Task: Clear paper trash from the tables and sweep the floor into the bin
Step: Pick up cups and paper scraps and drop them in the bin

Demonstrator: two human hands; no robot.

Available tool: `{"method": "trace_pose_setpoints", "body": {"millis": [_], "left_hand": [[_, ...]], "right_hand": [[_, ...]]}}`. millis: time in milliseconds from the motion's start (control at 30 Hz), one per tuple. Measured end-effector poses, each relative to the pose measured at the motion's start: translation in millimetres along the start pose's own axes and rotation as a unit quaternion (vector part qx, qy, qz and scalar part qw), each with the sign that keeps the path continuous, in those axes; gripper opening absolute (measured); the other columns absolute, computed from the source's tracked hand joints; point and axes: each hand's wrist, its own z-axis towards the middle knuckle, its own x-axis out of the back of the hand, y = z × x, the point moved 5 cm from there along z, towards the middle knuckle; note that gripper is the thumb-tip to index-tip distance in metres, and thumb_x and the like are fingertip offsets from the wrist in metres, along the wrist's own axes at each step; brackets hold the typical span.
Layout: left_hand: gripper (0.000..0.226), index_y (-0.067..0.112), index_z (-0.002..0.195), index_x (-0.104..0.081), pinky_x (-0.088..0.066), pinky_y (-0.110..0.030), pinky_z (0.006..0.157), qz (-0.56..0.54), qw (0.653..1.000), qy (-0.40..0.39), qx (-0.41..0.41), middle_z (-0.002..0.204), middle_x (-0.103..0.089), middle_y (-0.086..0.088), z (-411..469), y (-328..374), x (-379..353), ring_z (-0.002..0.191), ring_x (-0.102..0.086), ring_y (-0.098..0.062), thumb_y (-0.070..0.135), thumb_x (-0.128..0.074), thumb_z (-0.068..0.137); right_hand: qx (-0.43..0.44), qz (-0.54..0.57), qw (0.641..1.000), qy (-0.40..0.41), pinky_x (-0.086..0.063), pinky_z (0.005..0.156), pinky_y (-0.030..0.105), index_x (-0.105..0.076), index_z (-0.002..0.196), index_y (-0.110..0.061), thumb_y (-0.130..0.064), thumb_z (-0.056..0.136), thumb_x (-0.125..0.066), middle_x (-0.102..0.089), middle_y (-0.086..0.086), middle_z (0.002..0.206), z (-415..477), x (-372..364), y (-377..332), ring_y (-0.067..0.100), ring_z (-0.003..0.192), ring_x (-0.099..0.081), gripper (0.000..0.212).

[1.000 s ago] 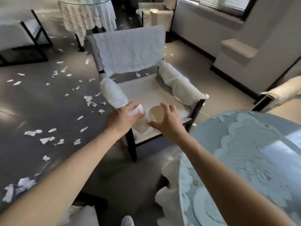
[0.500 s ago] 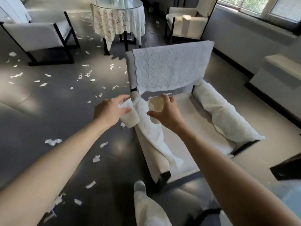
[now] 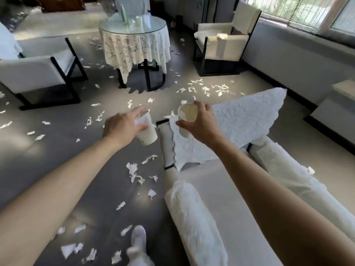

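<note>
My left hand (image 3: 123, 127) grips a white paper cup (image 3: 147, 133), tilted with its base toward me. A second white paper cup (image 3: 187, 114), its mouth facing me, sits in the grip of my right hand (image 3: 201, 125). Both cups hang in the air ahead of me, the left one over the dark floor, the right one over the back of a white armchair (image 3: 240, 120). Torn white paper scraps (image 3: 134, 171) lie scattered across the floor (image 3: 48, 150). Farther off stands a round glass-topped table (image 3: 134, 27) with a lace cloth and small items on it.
The white armchair with padded arms (image 3: 192, 217) is directly below my right arm. Another armchair (image 3: 38, 73) stands at the left and one (image 3: 221, 43) at the far right by the window wall. My white shoe (image 3: 138, 239) steps on the floor beside the chair.
I have walked and turned left past the near table; the view now faces the far round table. Both hands still hold their cups, now slightly farther apart.
</note>
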Motion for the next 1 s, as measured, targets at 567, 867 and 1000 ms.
{"method": "trace_pose_setpoints", "body": {"millis": [567, 867, 1000], "left_hand": [[0.066, 0.035, 0.148, -0.027, -0.04, -0.033, 0.072, 0.081, 0.977, -0.086, -0.18, 0.106, -0.068, -0.009, 488, -146, -76, 0.098, -0.062, -0.031, 0.044, -0.059, 0.09], [0.063, 0.032, 0.146, -0.033, -0.04, -0.035, 0.068, 0.048, 0.971, -0.078, -0.22, 0.105, -0.068, -0.012, 783, -126, -190, 0.095, -0.063, -0.031, 0.041, -0.061, 0.09], [0.063, 0.033, 0.145, -0.036, -0.044, -0.037, 0.072, 0.025, 0.973, -0.071, -0.219, 0.109, -0.067, -0.014, 935, -103, -206, 0.097, -0.062, -0.035, 0.04, -0.063, 0.088]], "right_hand": [[-0.122, 0.008, 0.986, 0.113, -0.032, 0.099, 0.026, -0.028, 0.147, -0.01, -0.039, 0.077, -0.077, -0.028, 0.013, 0.142, 450, -107, 3, 0.028, 0.128, -0.039, 0.091], [-0.163, 0.016, 0.98, 0.111, -0.033, 0.099, 0.026, -0.031, 0.145, -0.01, -0.041, 0.078, -0.076, -0.028, 0.014, 0.141, 735, -104, 86, 0.029, 0.124, -0.042, 0.086], [-0.172, 0.003, 0.978, 0.121, -0.035, 0.101, 0.031, -0.032, 0.145, -0.011, -0.042, 0.078, -0.076, -0.031, 0.015, 0.141, 885, -69, 106, 0.031, 0.126, -0.042, 0.086]]}}
